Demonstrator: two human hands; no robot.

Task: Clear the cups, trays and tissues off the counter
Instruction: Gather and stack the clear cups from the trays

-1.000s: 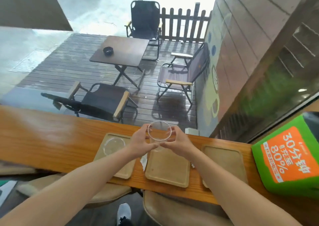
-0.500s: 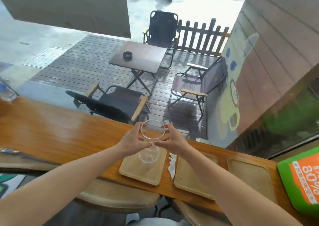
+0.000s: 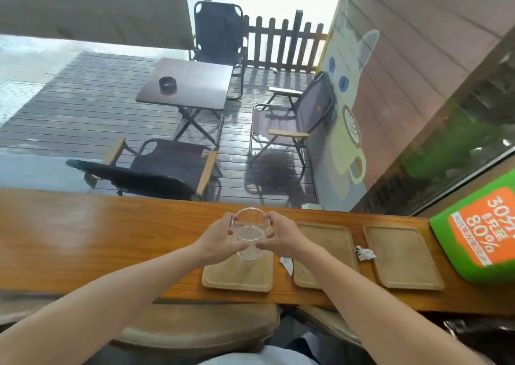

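Wooden counter [image 3: 83,239] facing a wet deck [image 3: 83,114], three trays [image 3: 404,256] aligned. Left hand [image 3: 216,238] and right hand [image 3: 284,236] gripping a clear cup [image 3: 249,226], nearer the trays than before.

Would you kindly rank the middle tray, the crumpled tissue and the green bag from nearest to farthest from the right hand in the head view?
1. middle tray, just right of the right hand.
2. crumpled tissue, beyond that tray's right edge.
3. green bag, at the counter's far right end.
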